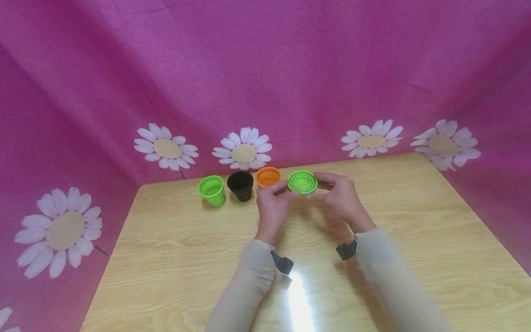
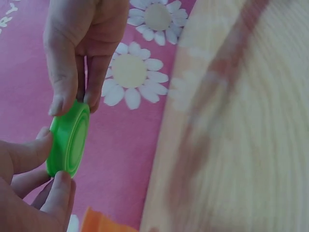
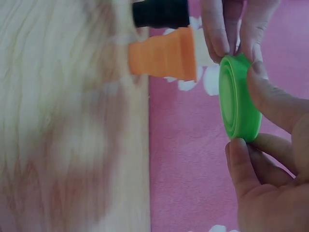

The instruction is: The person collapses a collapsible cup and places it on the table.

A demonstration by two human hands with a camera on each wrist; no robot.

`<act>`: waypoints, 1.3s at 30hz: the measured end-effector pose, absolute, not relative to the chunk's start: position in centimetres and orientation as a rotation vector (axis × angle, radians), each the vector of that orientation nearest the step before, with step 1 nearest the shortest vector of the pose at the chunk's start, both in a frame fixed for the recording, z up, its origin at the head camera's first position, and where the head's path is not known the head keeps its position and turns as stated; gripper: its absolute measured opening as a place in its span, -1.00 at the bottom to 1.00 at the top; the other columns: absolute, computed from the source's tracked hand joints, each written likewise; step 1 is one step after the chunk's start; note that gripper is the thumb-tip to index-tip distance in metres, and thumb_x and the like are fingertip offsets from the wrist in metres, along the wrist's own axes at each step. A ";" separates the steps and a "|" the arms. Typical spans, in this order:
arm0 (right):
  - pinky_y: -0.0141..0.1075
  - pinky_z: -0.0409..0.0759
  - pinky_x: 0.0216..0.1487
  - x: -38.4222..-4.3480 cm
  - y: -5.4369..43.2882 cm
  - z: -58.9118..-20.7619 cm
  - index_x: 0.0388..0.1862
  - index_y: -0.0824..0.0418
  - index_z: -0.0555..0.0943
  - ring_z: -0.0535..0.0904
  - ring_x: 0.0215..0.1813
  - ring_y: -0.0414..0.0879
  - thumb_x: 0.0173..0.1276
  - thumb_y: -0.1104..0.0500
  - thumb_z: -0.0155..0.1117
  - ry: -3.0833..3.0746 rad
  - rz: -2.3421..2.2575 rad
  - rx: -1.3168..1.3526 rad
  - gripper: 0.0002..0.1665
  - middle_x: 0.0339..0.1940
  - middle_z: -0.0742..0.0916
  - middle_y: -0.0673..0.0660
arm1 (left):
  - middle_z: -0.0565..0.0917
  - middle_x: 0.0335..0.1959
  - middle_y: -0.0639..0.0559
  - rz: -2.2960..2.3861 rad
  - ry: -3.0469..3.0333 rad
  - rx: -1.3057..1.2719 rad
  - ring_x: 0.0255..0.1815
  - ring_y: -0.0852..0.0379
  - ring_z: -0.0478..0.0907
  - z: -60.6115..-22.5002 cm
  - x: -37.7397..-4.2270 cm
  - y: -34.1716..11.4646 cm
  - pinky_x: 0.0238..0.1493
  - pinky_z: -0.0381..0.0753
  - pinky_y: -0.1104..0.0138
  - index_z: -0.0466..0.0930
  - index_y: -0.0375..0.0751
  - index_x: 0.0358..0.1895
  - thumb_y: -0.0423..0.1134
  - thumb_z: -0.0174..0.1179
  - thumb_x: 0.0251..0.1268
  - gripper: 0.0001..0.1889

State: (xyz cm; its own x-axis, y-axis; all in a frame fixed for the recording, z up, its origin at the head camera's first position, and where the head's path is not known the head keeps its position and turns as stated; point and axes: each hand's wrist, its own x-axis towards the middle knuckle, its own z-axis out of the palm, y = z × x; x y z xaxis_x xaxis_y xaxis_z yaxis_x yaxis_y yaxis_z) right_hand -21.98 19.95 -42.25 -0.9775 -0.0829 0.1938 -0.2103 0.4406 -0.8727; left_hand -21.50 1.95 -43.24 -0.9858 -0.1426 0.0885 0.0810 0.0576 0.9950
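Note:
A light green collapsible cup (image 1: 303, 182), folded flat into nested rings, is held above the table between both hands. My left hand (image 1: 274, 207) pinches its left edge between thumb and fingers. On the opposite edge my right hand (image 1: 341, 199) pinches it the same way. In the left wrist view the flattened cup (image 2: 69, 138) appears nearly edge-on; the right wrist view shows the flattened cup (image 3: 240, 98) with fingertips on its rim. An orange cup (image 1: 268, 176) stands just behind the left hand, partly hidden by it.
Left of the orange cup, a black cup (image 1: 240, 185) and another green cup (image 1: 212, 190) stand opened out in a row near the back edge of the wooden table (image 1: 174, 258). A pink cloth with daisies (image 1: 265, 83) hangs behind and at both sides.

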 end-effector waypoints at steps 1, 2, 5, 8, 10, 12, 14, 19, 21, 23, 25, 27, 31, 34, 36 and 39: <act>-0.09 0.64 0.15 -22.1 19.9 -42.4 0.28 0.34 0.58 0.66 0.14 0.15 0.09 0.23 0.64 -2.567 1.558 0.271 -0.25 0.17 0.69 0.27 | 0.74 -0.03 -0.12 -2.068 -2.143 0.076 -0.05 -0.03 0.70 -43.5 -21.5 2.2 -0.07 0.71 0.34 0.71 -0.35 0.07 -0.45 0.49 0.07 -0.58; -0.08 0.64 0.15 -22.2 19.9 -42.6 0.28 0.36 0.57 0.66 0.13 0.16 0.09 0.25 0.63 -2.575 1.535 0.277 -0.25 0.17 0.68 0.29 | 0.73 -0.05 -0.13 -2.086 -2.122 0.088 -0.04 -0.04 0.70 -43.7 -21.4 2.4 -0.05 0.71 0.32 0.70 -0.36 0.08 -0.45 0.49 0.08 -0.58; -0.05 0.64 0.16 -22.5 19.8 -43.1 0.27 0.41 0.55 0.66 0.13 0.19 0.09 0.30 0.62 -2.591 1.490 0.277 -0.25 0.16 0.67 0.33 | 0.73 -0.07 -0.11 -2.139 -2.068 0.118 -0.03 -0.01 0.71 -44.5 -21.2 3.2 -0.02 0.70 0.30 0.69 -0.36 0.09 -0.44 0.47 0.12 -0.59; 0.00 0.62 0.18 -22.8 19.7 -43.5 0.28 0.48 0.51 0.63 0.15 0.23 0.10 0.35 0.59 -2.611 1.477 0.267 -0.24 0.19 0.64 0.39 | 0.73 -0.05 -0.09 -2.151 -2.042 0.152 -0.03 0.07 0.71 -45.3 -21.1 3.8 -0.01 0.70 0.31 0.69 -0.33 0.10 -0.42 0.46 0.14 -0.59; 0.02 0.60 0.20 -22.9 19.7 -43.8 0.29 0.50 0.48 0.62 0.17 0.25 0.12 0.36 0.58 -2.634 1.471 0.256 -0.24 0.22 0.61 0.41 | 0.74 -0.04 -0.06 -2.134 -2.051 0.180 -0.03 0.10 0.70 -45.6 -21.0 4.2 -0.01 0.70 0.32 0.69 -0.30 0.11 -0.41 0.45 0.16 -0.60; 0.03 0.59 0.21 -23.1 19.7 -44.1 0.31 0.51 0.46 0.60 0.19 0.27 0.14 0.37 0.56 -2.660 1.454 0.257 -0.24 0.24 0.59 0.43 | 0.75 -0.05 -0.06 -2.106 -2.070 0.212 -0.03 0.12 0.71 -46.0 -21.0 4.5 -0.02 0.70 0.32 0.69 -0.29 0.12 -0.40 0.44 0.17 -0.60; 0.02 0.58 0.22 -23.3 19.7 -44.4 0.31 0.51 0.45 0.60 0.20 0.26 0.14 0.37 0.55 -2.687 1.427 0.252 -0.23 0.25 0.59 0.43 | 0.75 -0.06 -0.03 -2.075 -2.095 0.246 -0.05 0.15 0.71 -46.3 -21.1 4.8 -0.02 0.70 0.33 0.69 -0.27 0.13 -0.38 0.44 0.18 -0.59; -0.03 0.58 0.23 -24.1 19.6 -45.1 0.30 0.50 0.47 0.61 0.19 0.24 0.14 0.37 0.55 -2.720 1.391 0.250 -0.25 0.23 0.61 0.42 | 0.77 -0.11 0.02 -2.016 -2.141 0.353 -0.09 0.20 0.71 -47.1 -21.5 5.3 -0.03 0.71 0.29 0.69 -0.22 0.15 -0.34 0.45 0.18 -0.57; -0.02 0.58 0.23 -24.5 19.6 -45.5 0.28 0.51 0.49 0.61 0.18 0.25 0.13 0.38 0.55 -2.725 1.373 0.267 -0.27 0.21 0.62 0.43 | 0.77 -0.13 0.04 -1.987 -2.164 0.403 -0.11 0.20 0.71 -47.2 -21.7 5.5 -0.03 0.71 0.27 0.69 -0.20 0.15 -0.31 0.45 0.18 -0.57; 0.01 0.58 0.23 -24.8 19.5 -45.7 0.26 0.52 0.50 0.62 0.17 0.26 0.12 0.39 0.56 -2.726 1.351 0.280 -0.28 0.18 0.63 0.44 | 0.77 -0.14 0.04 -1.968 -2.178 0.447 -0.12 0.20 0.71 -47.4 -21.9 5.6 -0.03 0.71 0.26 0.69 -0.19 0.15 -0.30 0.45 0.18 -0.58; 0.03 0.56 0.24 -25.1 19.4 -46.0 0.24 0.53 0.52 0.61 0.16 0.27 0.10 0.40 0.56 -2.730 1.319 0.288 -0.30 0.16 0.65 0.44 | 0.78 -0.15 0.04 -1.945 -2.195 0.480 -0.13 0.20 0.71 -47.5 -22.2 5.8 -0.03 0.70 0.25 0.70 -0.19 0.14 -0.30 0.45 0.18 -0.58; 0.03 0.55 0.25 -25.4 19.3 -46.2 0.23 0.50 0.54 0.61 0.16 0.25 0.10 0.40 0.56 -2.747 1.315 0.274 -0.31 0.15 0.66 0.42 | 0.78 -0.16 0.03 -1.933 -2.199 0.504 -0.14 0.19 0.72 -47.6 -22.5 5.9 -0.04 0.70 0.26 0.70 -0.20 0.13 -0.31 0.45 0.17 -0.59; 0.02 0.55 0.26 -26.0 19.0 -46.9 0.24 0.45 0.55 0.61 0.17 0.20 0.12 0.39 0.54 -2.807 1.301 0.237 -0.33 0.14 0.67 0.38 | 0.78 -0.17 -0.01 -1.900 -2.199 0.522 -0.16 0.18 0.72 -48.1 -23.1 6.0 -0.07 0.71 0.28 0.71 -0.24 0.10 -0.35 0.47 0.14 -0.59; 0.01 0.55 0.26 -26.3 18.9 -47.1 0.23 0.44 0.56 0.61 0.16 0.19 0.14 0.39 0.53 -2.844 1.270 0.223 -0.35 0.14 0.68 0.36 | 0.78 -0.18 -0.05 -1.878 -2.190 0.539 -0.19 0.16 0.73 -48.6 -23.5 6.2 -0.09 0.72 0.28 0.72 -0.27 0.07 -0.37 0.48 0.09 -0.59; 0.00 0.57 0.24 -26.4 18.8 -47.3 0.21 0.42 0.58 0.62 0.14 0.17 0.14 0.39 0.53 -2.860 1.258 0.218 -0.38 0.11 0.69 0.34 | 0.78 -0.18 -0.05 -1.863 -2.191 0.559 -0.19 0.16 0.73 -48.8 -23.7 6.2 -0.08 0.71 0.28 0.72 -0.27 0.05 -0.38 0.49 0.07 -0.59; -0.03 0.60 0.18 -26.6 18.7 -47.6 0.16 0.37 0.63 0.64 0.07 0.11 0.13 0.38 0.54 -2.870 1.260 0.213 -0.44 0.03 0.73 0.29 | 0.78 -0.19 -0.04 -1.841 -2.199 0.587 -0.17 0.13 0.72 -48.9 -23.9 6.3 -0.02 0.69 0.23 0.74 -0.26 0.03 -0.39 0.49 0.05 -0.60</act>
